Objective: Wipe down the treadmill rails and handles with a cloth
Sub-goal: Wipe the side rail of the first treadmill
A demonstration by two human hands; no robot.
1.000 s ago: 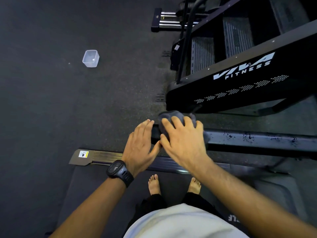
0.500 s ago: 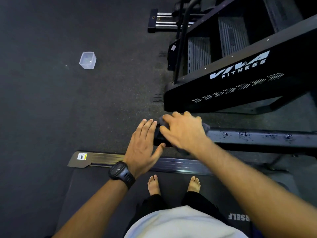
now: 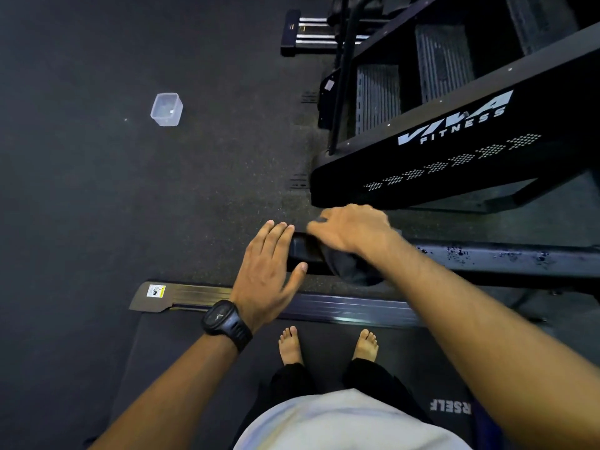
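I am looking down on the right hand, which lies over the near end of the black handrail. Its fingers curl over the far edge and grip the dark cloth. The cloth is draped across the handrail under that palm and wrist, and a fold of it hangs down the near side. To the right of the hand, the top of the handrail is speckled with spots.

The left hand is held flat just beside the handrail's end cap. Its fingers are straight and together, with the thumb spread toward the cap, and they grip nothing. I cannot tell whether the hand touches the cap. A black watch sits on that wrist.

Below both hands runs the treadmill's side rail, with a small warning sticker at its left end. Beside it is the belt, where two bare feet stand.

Beyond the handrail stands a black stair machine marked VIVA FITNESS, with ribbed steps. On the dark floor, well apart to the left, is a small clear tub. At the top edge, near the stair machine, lies some gear with chrome bars; I cannot make out what it is.
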